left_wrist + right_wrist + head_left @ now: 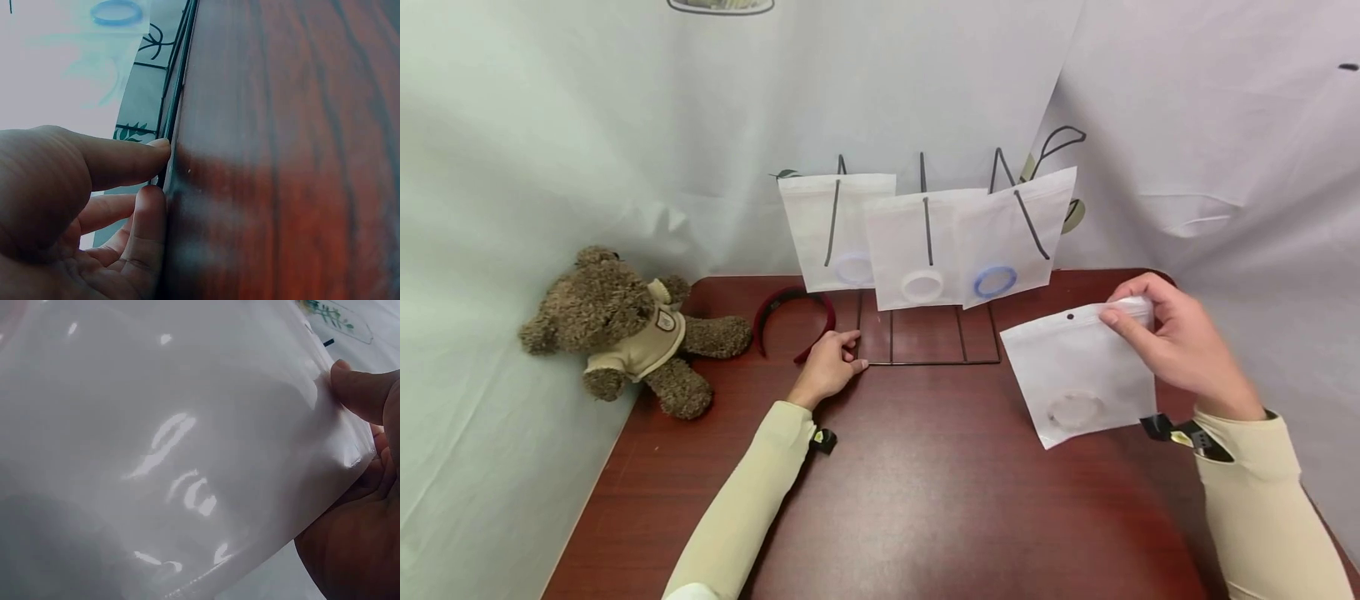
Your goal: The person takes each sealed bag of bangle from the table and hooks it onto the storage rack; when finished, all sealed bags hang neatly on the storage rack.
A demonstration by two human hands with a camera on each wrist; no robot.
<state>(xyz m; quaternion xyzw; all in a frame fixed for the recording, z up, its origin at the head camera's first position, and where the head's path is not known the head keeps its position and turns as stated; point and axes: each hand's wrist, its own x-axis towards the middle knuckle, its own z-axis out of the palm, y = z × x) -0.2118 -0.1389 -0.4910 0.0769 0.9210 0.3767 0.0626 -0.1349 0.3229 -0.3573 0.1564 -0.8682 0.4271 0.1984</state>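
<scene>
My right hand (1187, 350) pinches a white zip bag (1075, 367) by its upper right corner, thumb in front, over the table's right side. A pale ring, like a bangle, shows through its lower part, and a small hole marks its top edge. In the right wrist view the glossy bag (219, 425) fills most of the frame. My left hand (827, 367) holds the front left corner of a black wire rack (932, 363) between thumb and finger. Three similar bags hang on the rack's prongs: left (816, 217), middle (898, 237) and right (1007, 225), each with a ring inside.
A brown teddy bear (640, 333) in a beige shirt lies at the table's left edge. Between it and the rack is a dark red headband (763, 312). White cloth (887, 83) hangs behind the reddish-brown table (940, 467).
</scene>
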